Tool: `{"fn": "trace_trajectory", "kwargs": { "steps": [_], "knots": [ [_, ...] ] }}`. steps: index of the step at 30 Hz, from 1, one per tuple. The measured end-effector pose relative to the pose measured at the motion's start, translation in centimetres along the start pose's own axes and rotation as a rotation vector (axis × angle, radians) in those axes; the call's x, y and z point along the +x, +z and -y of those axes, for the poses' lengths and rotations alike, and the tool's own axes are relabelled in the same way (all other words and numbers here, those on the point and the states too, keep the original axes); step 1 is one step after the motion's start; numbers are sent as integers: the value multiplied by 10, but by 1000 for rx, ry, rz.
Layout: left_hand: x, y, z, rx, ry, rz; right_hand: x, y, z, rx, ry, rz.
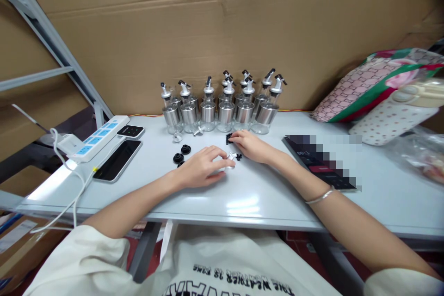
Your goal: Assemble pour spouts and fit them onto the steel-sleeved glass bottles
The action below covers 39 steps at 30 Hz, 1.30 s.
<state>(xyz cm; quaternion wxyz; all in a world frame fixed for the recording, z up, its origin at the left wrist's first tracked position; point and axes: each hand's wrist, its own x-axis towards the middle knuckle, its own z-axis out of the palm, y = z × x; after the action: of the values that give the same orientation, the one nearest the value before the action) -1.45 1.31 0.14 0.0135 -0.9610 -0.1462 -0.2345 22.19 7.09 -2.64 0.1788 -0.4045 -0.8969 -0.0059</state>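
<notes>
My left hand (205, 166) is closed over a small silver-white pourer top (231, 159), its thumb and fingers bent around the part just above the table. My right hand (252, 146) pinches at small black plastic pieces (228, 138) lying in a little cluster. More tiny black pieces (238, 157) lie beside the pourer top. Left of my left hand are round black stoppers (178, 158), one partly hidden by the hand. A loose silver-white collar (177, 137) and another small pourer part (198, 131) lie in front of the bottles.
Several glass bottles (225, 115) with steel bands and pourer tops stand along the cardboard wall (208, 32). To the left are a phone (118, 161), a small device (131, 131) and a power strip (100, 136). A tablet (317, 162), tumbler (391, 118) and patterned bag (350, 85) are right.
</notes>
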Motion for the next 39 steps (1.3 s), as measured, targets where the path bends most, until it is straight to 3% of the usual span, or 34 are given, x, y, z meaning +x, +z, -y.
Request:
{"fn": "trace_trajectory", "kwargs": {
  "steps": [14,39],
  "knots": [
    [0,0,1,15,15,-28,1,0,7,25,-14,25],
    [1,-2,0,19,11,7,-1,0,2,-12,89,44]
  ]
}}
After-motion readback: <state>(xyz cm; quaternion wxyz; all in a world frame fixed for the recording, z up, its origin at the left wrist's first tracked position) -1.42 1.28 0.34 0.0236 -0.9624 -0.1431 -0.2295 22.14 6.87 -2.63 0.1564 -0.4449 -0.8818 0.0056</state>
